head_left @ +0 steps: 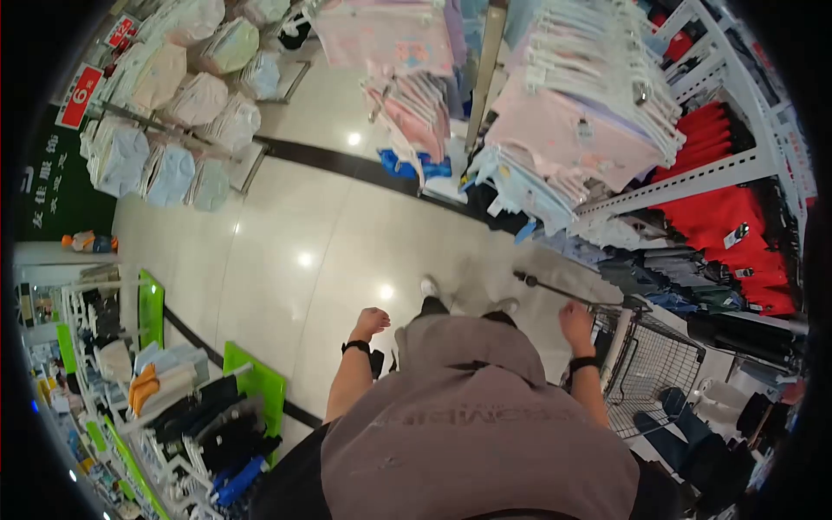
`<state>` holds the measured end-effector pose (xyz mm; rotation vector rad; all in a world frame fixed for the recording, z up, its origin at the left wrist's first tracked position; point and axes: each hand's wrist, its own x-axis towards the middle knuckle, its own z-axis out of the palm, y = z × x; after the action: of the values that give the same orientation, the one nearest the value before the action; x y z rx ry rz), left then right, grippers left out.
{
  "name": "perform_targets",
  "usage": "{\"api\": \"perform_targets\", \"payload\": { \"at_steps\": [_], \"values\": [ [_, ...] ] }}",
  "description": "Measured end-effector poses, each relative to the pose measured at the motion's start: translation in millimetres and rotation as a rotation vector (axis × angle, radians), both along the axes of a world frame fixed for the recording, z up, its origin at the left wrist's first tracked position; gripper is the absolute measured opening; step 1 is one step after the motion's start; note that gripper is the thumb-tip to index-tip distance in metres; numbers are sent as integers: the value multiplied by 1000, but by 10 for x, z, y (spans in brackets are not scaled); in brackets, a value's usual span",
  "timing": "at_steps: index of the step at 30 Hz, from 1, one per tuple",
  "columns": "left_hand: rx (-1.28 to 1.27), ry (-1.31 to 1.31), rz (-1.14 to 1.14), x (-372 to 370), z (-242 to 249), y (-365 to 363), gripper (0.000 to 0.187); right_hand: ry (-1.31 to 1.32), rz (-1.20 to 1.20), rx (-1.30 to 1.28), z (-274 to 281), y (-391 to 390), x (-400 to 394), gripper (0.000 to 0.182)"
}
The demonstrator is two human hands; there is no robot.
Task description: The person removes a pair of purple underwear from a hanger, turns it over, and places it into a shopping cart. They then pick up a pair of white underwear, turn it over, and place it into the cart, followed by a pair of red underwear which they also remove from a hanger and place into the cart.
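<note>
My left hand (pixel 373 321) hangs in front of my body on the left, its fingers curled in and nothing visible in them. A black band is on that wrist. On the right, my right hand (pixel 575 324) is also loosely curled, with a black band on the wrist and no object visible in it. It is nearest to a wire shopping cart (pixel 654 364), just left of its frame. A black bar (pixel 555 288) reaches out from the cart above this hand. My grey-brown top (pixel 477 416) fills the lower middle.
Racks of pink clothes (pixel 581 130) on hangers stand ahead, with red garments (pixel 728 217) at the right. Small pale garments (pixel 173 173) hang at the upper left. Dark clothes (pixel 208 425) and green panels (pixel 256 386) are at the lower left. Glossy tile floor (pixel 269 234) lies between.
</note>
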<state>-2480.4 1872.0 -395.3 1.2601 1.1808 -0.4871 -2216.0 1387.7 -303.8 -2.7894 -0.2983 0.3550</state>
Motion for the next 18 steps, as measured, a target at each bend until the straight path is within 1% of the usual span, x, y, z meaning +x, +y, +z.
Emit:
{"api": "perform_targets", "payload": {
  "at_steps": [1, 2, 3, 4, 5, 6, 7, 10, 11, 12, 13, 14, 15, 16, 17, 18],
  "values": [
    [-12, -43, 18, 169, 123, 101, 17, 242, -131, 67, -248, -149, -198, 27],
    [-14, -63, 6, 308, 159, 209, 17, 378, -169, 42, -729, -488, -430, 29],
    [-9, -126, 12, 387, 164, 310, 18, 773, -473, 172, -642, -524, -661, 24],
    [-2, -184, 26, 443, 215, 398, 18, 696, -84, 177, -1572, -1283, -1080, 21],
    [10, -196, 6, 490, 239, 481, 19, 454, 628, -410, -907, -977, -1242, 19],
    [11, -198, 21, 498, 221, 562, 19, 506, 682, -389, -945, -1116, -1458, 17],
    [25, -183, 20, 506, 154, 638, 19, 501, 695, -394, -980, -1193, -1683, 17],
    [55, -182, 46, 610, 122, 692, 17, 610, 595, -483, -1105, -1248, -2123, 17],
    [77, -184, 104, 606, 27, 694, 17, 599, 564, -490, -1184, -1218, -2099, 17],
    [95, -189, 147, 631, -64, 683, 16, 501, 608, -423, -1276, -1177, -2081, 19],
    [87, -223, 167, 580, -295, 669, 16, 405, 640, -357, -1266, -1088, -2127, 22],
    [83, -256, 187, 537, -497, 648, 16, 568, 486, -369, -961, -791, -1875, 28],
    [62, -216, 151, 528, -521, 604, 15, 725, 122, -180, -834, -514, -1706, 30],
    [48, -171, 124, 542, -513, 581, 14, 758, -80, -92, -609, -227, -1471, 34],
    [4, -173, 104, 568, -465, 559, 13, 622, -242, 62, -580, -81, -1338, 32],
    [-40, -165, 92, 542, -421, 518, 13, 456, -224, 126, -483, 110, -1156, 33]
  ]
}}
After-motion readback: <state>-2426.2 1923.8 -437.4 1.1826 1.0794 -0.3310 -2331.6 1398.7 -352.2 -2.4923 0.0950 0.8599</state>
